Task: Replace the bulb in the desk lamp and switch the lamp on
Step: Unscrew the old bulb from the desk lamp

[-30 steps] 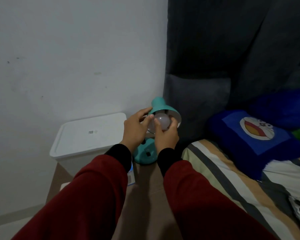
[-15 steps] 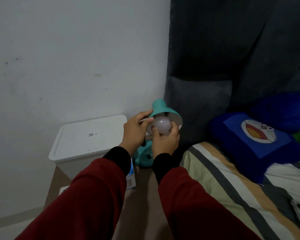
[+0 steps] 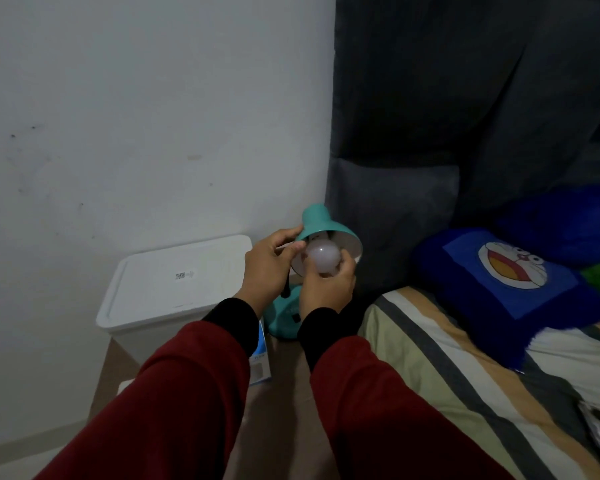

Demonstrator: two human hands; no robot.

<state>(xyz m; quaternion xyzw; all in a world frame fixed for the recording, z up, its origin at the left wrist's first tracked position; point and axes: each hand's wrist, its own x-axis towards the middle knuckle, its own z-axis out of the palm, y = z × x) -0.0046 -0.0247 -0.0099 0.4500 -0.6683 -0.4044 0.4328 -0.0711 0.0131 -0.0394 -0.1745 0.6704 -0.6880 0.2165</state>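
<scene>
Low against the wall, beside a white bin (image 3: 174,282), the teal desk lamp (image 3: 321,233) has its shade steadied by the left hand (image 3: 269,268), while the right hand (image 3: 326,289) cups the bulb (image 3: 321,259) at the shade's mouth. Light, smooth and probably fragile, the bulb wants a gentle grip around its widest part; its base and the socket are hidden.

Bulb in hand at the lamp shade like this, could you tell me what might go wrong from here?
1. The right hand holds the bulb by the fingertips; it could slip and drop.
2. The room is dim and the socket is hidden inside the lamp shade, so the bulb might go in crooked.
3. Only the left hand steadies the shade; twisting could tip the lamp.
</scene>
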